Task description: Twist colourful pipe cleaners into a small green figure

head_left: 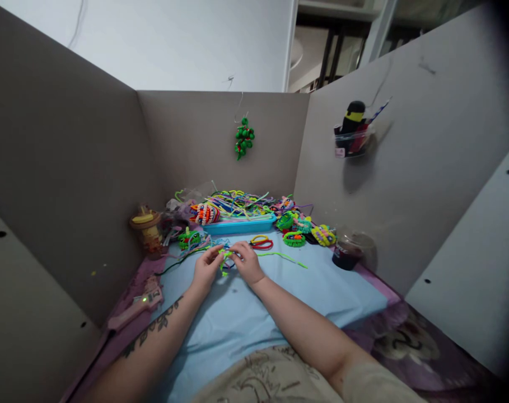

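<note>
Cord [224, 273] of a bright yellow-green, worked into a small knotted piece, sits between our two hands above the middle of the blue sheet [237, 319]. With our left hand [208, 264] we pinch its left side between thumb and fingertips; with our right hand [246, 263] we grasp its right side the same way, fingers bent over it, so part of the piece is hidden from us. One loose end trails off to the right across the sheet, past our right wrist. A bluish strand shows just under our fingertips, but we cannot tell whether it is joined to the piece.

Just beyond our right hand we have scissors [261, 242] with red and yellow handles lying on the sheet. Farther back we see a blue tray [239, 227] heaped with many-coloured strands [241, 202]. An orange-and-white striped bundle [206, 214] sits at its left end, and near its right end we find green woven pieces [294, 240] and a yellow one [323, 235]. To our left stand a lidded cup [147, 232] and, nearer us, a pink tool [136, 310] with a green light; to our right is a dark cup [346, 254].
</note>
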Action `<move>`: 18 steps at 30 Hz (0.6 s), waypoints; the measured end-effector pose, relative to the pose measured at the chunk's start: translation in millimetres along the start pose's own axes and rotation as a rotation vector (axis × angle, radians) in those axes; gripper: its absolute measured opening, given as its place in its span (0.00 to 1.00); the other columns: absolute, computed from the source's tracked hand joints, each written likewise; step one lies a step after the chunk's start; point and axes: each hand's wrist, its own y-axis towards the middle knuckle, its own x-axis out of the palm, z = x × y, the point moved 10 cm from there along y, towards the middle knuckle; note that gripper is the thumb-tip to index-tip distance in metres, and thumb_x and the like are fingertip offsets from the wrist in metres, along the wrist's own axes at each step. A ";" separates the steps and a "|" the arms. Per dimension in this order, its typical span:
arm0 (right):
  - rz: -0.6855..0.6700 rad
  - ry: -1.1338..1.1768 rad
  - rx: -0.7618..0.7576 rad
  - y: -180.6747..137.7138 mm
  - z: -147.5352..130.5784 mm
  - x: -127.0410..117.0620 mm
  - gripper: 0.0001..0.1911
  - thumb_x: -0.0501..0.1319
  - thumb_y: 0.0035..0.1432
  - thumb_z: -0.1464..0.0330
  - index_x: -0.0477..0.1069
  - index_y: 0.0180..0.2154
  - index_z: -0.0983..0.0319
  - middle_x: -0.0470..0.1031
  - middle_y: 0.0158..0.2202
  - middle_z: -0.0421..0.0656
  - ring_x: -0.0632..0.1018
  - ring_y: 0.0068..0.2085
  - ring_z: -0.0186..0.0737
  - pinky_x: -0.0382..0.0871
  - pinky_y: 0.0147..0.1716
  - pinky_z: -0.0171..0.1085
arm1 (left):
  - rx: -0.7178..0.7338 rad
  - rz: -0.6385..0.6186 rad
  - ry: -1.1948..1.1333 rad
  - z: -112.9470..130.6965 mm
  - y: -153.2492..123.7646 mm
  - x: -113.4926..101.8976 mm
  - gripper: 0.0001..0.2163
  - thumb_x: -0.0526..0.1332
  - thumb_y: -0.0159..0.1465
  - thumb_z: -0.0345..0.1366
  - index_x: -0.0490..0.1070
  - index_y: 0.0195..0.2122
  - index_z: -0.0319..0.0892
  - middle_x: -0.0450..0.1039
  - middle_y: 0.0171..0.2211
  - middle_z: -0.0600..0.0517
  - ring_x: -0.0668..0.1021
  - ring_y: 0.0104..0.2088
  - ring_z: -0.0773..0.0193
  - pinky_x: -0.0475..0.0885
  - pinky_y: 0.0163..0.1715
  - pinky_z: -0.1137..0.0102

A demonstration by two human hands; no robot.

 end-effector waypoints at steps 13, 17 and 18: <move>0.094 0.069 0.144 0.0 6.9 -5.9 0.04 0.60 0.49 0.72 0.72 0.24 0.61 0.66 0.30 0.41 0.71 0.35 0.36 0.65 0.38 0.35 | -0.001 -0.037 0.031 6.2 -4.5 5.7 0.18 0.68 0.45 0.39 0.74 0.38 0.37 0.76 0.36 0.46 0.76 0.33 0.62 0.71 0.35 0.68; 0.114 0.043 0.165 0.0 9.0 -8.4 0.03 0.61 0.47 0.72 0.73 0.26 0.61 0.67 0.31 0.42 0.71 0.35 0.36 0.65 0.37 0.35 | 0.004 -0.003 0.085 7.5 -4.3 4.6 0.18 0.67 0.46 0.40 0.74 0.37 0.36 0.76 0.31 0.48 0.75 0.29 0.64 0.70 0.31 0.70; 0.126 0.033 0.159 -0.2 8.7 -10.0 0.04 0.61 0.47 0.72 0.74 0.29 0.61 0.68 0.32 0.42 0.71 0.34 0.36 0.66 0.36 0.35 | 0.008 0.010 0.097 7.4 -4.1 3.5 0.18 0.66 0.47 0.41 0.74 0.38 0.36 0.76 0.30 0.48 0.75 0.28 0.65 0.70 0.30 0.71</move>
